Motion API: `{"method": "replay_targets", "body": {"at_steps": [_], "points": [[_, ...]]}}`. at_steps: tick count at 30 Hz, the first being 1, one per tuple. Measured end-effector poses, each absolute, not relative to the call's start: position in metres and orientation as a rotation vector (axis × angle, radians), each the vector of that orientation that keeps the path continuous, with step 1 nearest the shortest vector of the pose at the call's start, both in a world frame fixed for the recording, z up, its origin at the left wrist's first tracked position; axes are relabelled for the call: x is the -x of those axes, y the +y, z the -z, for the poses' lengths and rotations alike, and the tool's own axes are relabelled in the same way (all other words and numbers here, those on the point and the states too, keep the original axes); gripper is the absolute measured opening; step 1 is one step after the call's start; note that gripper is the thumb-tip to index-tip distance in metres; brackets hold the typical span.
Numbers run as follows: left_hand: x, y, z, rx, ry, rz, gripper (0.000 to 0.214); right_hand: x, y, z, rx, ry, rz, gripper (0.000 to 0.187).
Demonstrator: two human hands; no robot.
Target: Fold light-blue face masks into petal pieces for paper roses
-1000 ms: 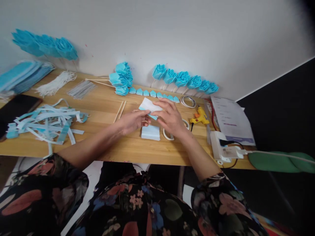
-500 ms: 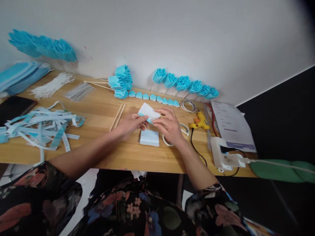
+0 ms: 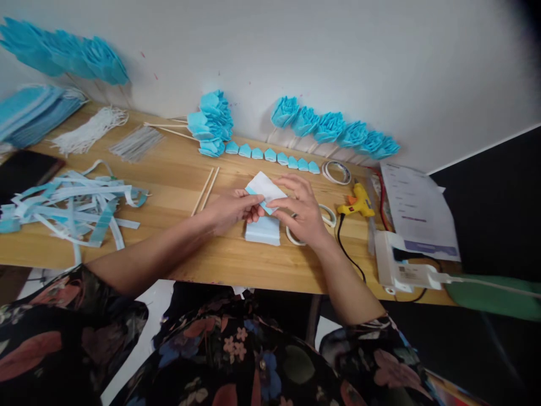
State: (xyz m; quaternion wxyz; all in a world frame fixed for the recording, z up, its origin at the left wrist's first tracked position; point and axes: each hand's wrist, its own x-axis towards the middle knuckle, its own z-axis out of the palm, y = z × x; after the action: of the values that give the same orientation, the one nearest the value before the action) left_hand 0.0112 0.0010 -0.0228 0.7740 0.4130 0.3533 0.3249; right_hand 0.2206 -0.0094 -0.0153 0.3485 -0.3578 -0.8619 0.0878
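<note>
Between my hands, above the table, is a small square of face-mask fabric (image 3: 265, 185), white on top with a blue band along its lower-left edge. My left hand (image 3: 237, 210) pinches it at that blue edge, thumb on top. My right hand (image 3: 303, 210) holds its right and lower corner between thumb and fingers. Just below lies a stack of cut pale squares (image 3: 262, 232). A row of folded blue petals (image 3: 270, 154) lies behind, and two wooden sticks (image 3: 206, 192) rest left of the hands.
Blue fabric flowers (image 3: 329, 127) on sticks lean on the wall, others bunch together (image 3: 211, 125). Rightward are tape rolls (image 3: 337, 172), a yellow glue gun (image 3: 357, 202) with its cord and a power strip (image 3: 385, 260). Cut strips (image 3: 105, 220), wires (image 3: 136, 143) and masks (image 3: 38, 115) lie left.
The blue band along the square's edge looks longer and straighter, and the square lies flatter between my fingers. The whole view has shifted slightly; both hands keep hold.
</note>
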Motion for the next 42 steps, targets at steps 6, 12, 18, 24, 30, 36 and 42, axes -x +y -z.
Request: {"method": "replay_targets", "body": {"at_steps": [6,12,18,24,30,36,42], "points": [[-0.011,0.002,0.030,-1.005,0.808,-0.730,0.030,-0.216,-0.011,0.015,0.967,-2.149,-0.363,0.009],[-0.010,0.001,0.027,-1.122,0.860,-0.738,0.030,-0.210,-0.015,0.017,1.093,-1.870,-0.636,0.005],[-0.011,0.003,0.030,-1.206,0.858,-0.728,0.033,-0.208,-0.015,0.022,1.193,-1.658,-0.930,0.015],[-0.011,0.002,0.027,-1.271,0.914,-0.690,0.041,-0.207,-0.015,0.020,1.225,-1.606,-0.905,0.015],[-0.012,0.000,0.019,-1.326,1.001,-0.707,0.026,-0.207,-0.014,0.022,1.210,-1.598,-0.911,0.018],[-0.013,0.000,0.016,-1.333,1.087,-0.673,0.023,-0.205,-0.014,0.020,1.144,-1.539,-1.053,0.031],[-0.011,0.000,0.015,-1.314,1.008,-0.842,0.022,-0.203,-0.014,0.019,1.030,-1.492,-1.294,0.054]]}}
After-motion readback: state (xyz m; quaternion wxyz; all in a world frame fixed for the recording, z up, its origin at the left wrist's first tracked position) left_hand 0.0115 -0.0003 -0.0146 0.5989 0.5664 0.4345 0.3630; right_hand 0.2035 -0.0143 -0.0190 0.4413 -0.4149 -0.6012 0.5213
